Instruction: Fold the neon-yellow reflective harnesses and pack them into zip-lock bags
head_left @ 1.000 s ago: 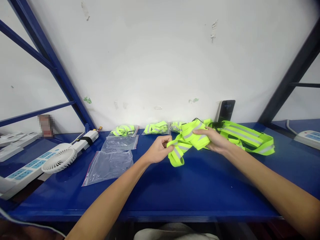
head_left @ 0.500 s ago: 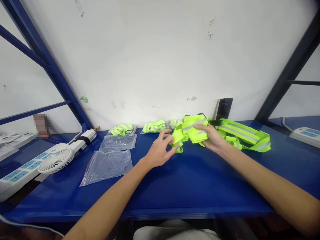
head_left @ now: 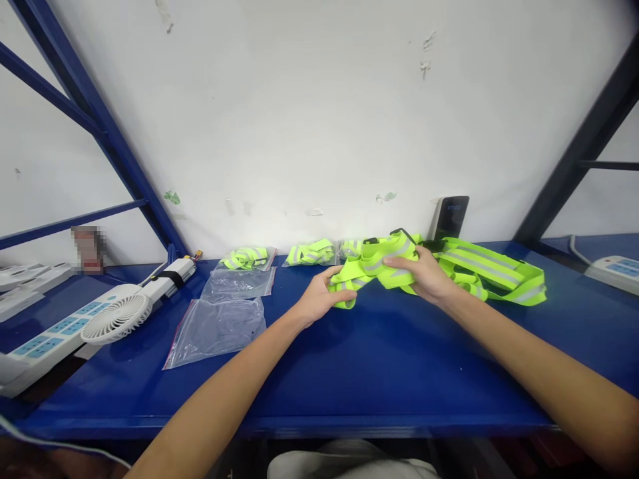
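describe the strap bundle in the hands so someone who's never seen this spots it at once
Start at the blue table against the white wall. Over its back half, near the middle, find the neon-yellow reflective strap bundle with silver stripes, between the left hand and right hand. Its neighbours are bagged bundles behind and loose straps to the right; it alone is held by both hands.

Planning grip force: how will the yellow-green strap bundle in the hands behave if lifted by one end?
Probably floppy: the strap bundle bends and folds between the left hand and right hand. Likely light, being thin, flat bands. It may unravel, since its folds look loosely gathered.
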The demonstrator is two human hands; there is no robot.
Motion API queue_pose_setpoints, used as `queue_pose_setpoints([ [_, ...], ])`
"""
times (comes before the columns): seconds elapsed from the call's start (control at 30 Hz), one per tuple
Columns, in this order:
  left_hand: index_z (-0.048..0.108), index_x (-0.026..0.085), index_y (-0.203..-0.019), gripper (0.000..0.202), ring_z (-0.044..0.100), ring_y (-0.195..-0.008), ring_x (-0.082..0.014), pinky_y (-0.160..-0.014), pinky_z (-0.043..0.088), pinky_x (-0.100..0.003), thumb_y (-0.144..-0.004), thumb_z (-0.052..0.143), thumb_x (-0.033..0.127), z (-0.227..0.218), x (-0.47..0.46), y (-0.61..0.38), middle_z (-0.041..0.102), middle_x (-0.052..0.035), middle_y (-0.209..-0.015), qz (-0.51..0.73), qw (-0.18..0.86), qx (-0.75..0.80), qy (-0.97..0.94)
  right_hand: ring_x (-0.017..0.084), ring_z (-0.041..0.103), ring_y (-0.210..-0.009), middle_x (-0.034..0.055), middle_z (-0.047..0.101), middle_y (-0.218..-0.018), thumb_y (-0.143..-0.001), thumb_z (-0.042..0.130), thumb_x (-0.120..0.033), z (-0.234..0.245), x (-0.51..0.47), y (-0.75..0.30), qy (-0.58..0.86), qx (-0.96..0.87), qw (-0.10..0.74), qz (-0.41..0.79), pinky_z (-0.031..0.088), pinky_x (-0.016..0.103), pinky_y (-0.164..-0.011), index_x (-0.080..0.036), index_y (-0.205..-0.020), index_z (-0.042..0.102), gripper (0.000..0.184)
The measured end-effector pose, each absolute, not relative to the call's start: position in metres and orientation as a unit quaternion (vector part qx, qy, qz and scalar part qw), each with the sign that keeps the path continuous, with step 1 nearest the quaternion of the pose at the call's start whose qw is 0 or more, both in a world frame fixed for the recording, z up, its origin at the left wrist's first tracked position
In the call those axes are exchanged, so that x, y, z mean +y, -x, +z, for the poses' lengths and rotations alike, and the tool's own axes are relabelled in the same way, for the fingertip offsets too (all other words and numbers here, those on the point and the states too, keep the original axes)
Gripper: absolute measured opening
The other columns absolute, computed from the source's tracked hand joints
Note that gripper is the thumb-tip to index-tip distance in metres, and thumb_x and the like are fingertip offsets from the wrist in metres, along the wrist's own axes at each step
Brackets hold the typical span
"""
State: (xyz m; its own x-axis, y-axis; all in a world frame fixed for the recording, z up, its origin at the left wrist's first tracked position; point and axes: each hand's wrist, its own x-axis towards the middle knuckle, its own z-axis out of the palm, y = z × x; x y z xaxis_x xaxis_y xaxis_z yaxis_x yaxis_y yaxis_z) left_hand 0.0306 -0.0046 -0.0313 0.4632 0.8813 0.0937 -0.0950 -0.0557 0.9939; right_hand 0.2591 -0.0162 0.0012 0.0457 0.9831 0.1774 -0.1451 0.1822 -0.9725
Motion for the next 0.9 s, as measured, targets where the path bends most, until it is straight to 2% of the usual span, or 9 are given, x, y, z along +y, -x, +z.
queue_pose_setpoints([
  [0.17,0.059,0.016,-0.125,0.061,0.065,-0.077,-0.0141,-0.072,0.051,-0.026,-0.068,0.079,0.020,-0.034,0.001,-0.030,0.070,-0.0061,-0.101,0.410,0.495,0.376,-0.668,0.031,0.066,-0.107,0.0058,0.074,-0.111,-0.068,0.081,-0.038,-0.008,-0.011,-0.258,0.503,-0.592,0.587,0.230,0.048,0.046,-0.102,-0.019,-0.111,0.070,0.049],
  [0.33,0.058,0.019,-0.125,0.052,0.065,-0.088,-0.0182,-0.079,0.052,-0.030,-0.075,0.073,0.023,-0.031,-0.007,-0.037,0.068,-0.0072,-0.113,0.425,0.381,0.376,-0.730,0.031,0.068,-0.099,0.0074,0.075,-0.104,-0.075,0.073,-0.037,-0.014,-0.012,-0.247,0.514,-0.604,0.593,0.140,0.051,0.044,-0.095,-0.018,-0.113,0.069,0.043],
  [0.47,0.058,0.022,-0.123,0.042,0.064,-0.099,-0.0194,-0.092,0.048,-0.032,-0.082,0.065,0.021,-0.026,-0.026,-0.048,0.067,-0.0051,-0.118,0.464,0.279,0.351,-0.764,0.031,0.066,-0.108,0.0069,0.072,-0.116,-0.080,0.064,-0.026,-0.026,-0.013,-0.234,0.511,-0.663,0.545,0.037,0.049,0.045,-0.098,-0.021,-0.119,0.065,0.040],
  [0.6,0.055,0.022,-0.122,0.038,0.064,-0.098,-0.0180,-0.094,0.048,-0.030,-0.085,0.062,0.024,-0.025,-0.037,-0.052,0.066,-0.0051,-0.117,0.478,0.276,0.311,-0.774,0.031,0.063,-0.116,0.0074,0.067,-0.126,-0.075,0.058,-0.014,-0.037,-0.016,-0.225,0.486,-0.726,0.486,0.014,0.049,0.045,-0.099,-0.023,-0.125,0.061,0.051],
  [0.7,0.050,0.021,-0.128,0.047,0.063,-0.102,-0.0200,-0.096,0.047,-0.032,-0.083,0.064,0.025,-0.027,-0.037,-0.047,0.064,-0.0074,-0.122,0.458,0.280,0.303,-0.787,0.030,0.062,-0.117,0.0091,0.065,-0.127,-0.075,0.056,-0.011,-0.039,-0.020,-0.222,0.480,-0.752,0.450,0.042,0.050,0.045,-0.098,-0.023,-0.128,0.057,0.055],
  [0.77,0.043,0.022,-0.136,0.057,0.062,-0.106,-0.0215,-0.096,0.047,-0.033,-0.084,0.063,0.026,-0.026,-0.035,-0.042,0.061,-0.0085,-0.126,0.448,0.286,0.296,-0.794,0.030,0.060,-0.119,0.0110,0.062,-0.129,-0.075,0.058,-0.013,-0.039,-0.024,-0.220,0.457,-0.773,0.435,0.067,0.050,0.046,-0.099,-0.022,-0.132,0.051,0.059],
  [0.9,0.031,0.021,-0.148,0.070,0.063,-0.100,-0.0228,-0.092,0.047,-0.034,-0.085,0.060,0.027,-0.022,-0.036,-0.034,0.064,-0.0085,-0.119,0.429,0.321,0.291,-0.792,0.032,0.050,-0.128,0.0157,0.050,-0.139,-0.073,0.069,-0.023,-0.037,-0.034,-0.215,0.408,-0.799,0.437,0.071,0.045,0.049,-0.104,-0.021,-0.143,0.035,0.078],
])
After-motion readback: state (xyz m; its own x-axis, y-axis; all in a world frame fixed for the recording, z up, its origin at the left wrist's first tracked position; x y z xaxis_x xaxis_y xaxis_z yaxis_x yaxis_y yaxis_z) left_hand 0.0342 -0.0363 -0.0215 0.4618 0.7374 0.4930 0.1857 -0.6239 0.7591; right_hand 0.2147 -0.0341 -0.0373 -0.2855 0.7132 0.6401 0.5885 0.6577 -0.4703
